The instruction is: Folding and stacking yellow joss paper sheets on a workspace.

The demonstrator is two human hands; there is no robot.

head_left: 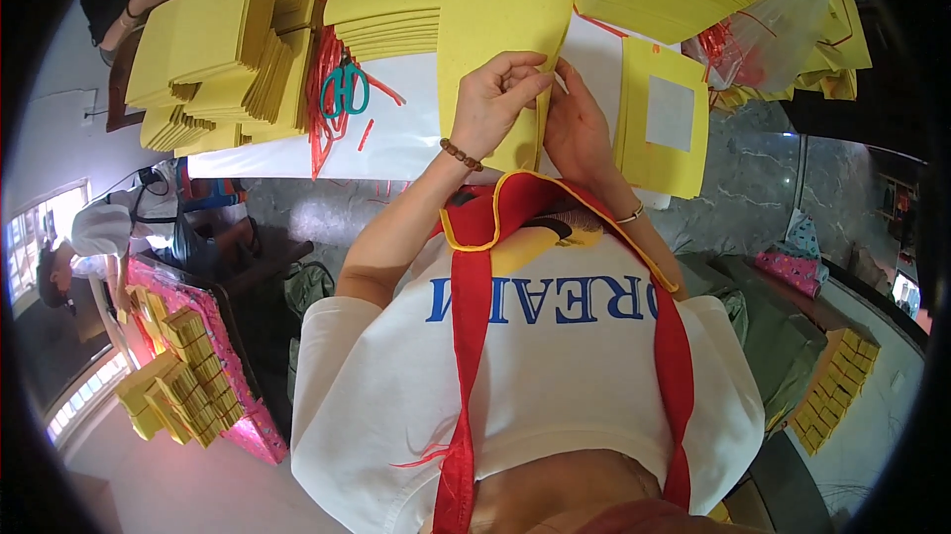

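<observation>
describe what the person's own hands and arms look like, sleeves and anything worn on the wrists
Both hands are bare, with no gloves. The left hand has a bracelet of brown round beads at its wrist; the right hand has a thin, pale bangle. The forearms are uncovered, and loose, short white sleeves cover the upper arms.

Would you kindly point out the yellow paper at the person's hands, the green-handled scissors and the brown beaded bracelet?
Yellow paper (pixel 495 19): head view, on its broad upper face.
Scissors (pixel 344 90): head view, on the green handles.
Bracelet (pixel 461 155): head view, on its brown beads.
</observation>
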